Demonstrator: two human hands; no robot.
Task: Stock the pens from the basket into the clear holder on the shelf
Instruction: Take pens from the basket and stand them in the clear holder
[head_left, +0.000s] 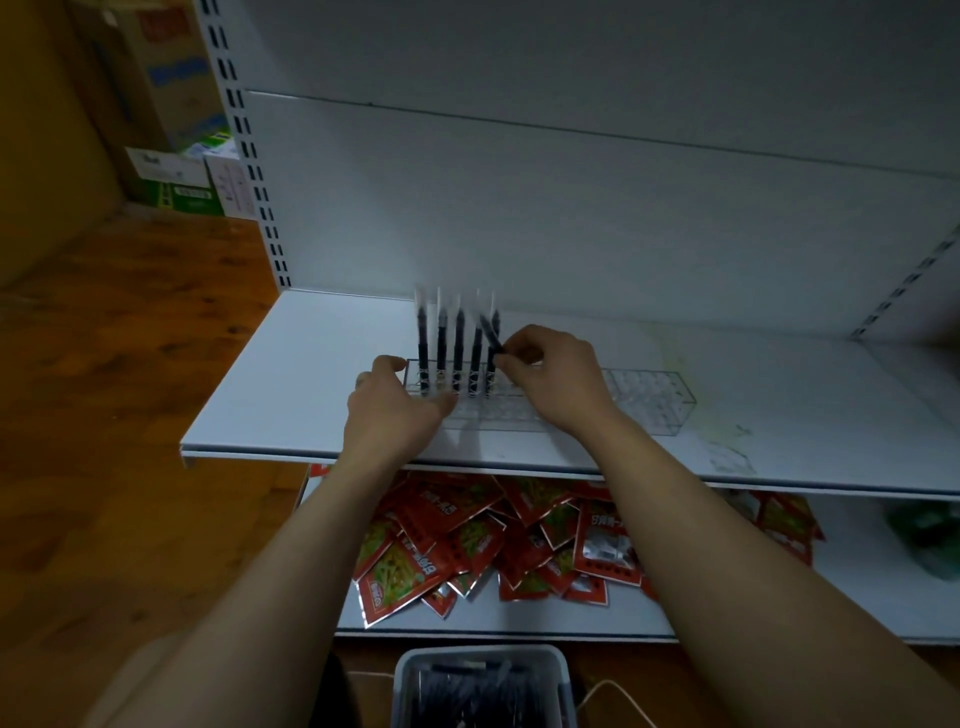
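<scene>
Early on: few pens (458, 348) standing in holder (649, 400).
Pinches tilted pen (491, 336) in right hand (550, 379), grips holder end with left hand (395, 410); leaves most slots bare, basket (563, 670) full.

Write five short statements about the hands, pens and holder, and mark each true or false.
1. The left hand holds the clear holder at its left end. True.
2. The right hand pinches a tilted pen. True.
3. The standing pens fill the holder's right end. False: they stand at its left end.
4. The basket sits beside the holder. False: it is low down, below the lower shelf.
5. Red packets lie on the lower shelf. True.
</scene>
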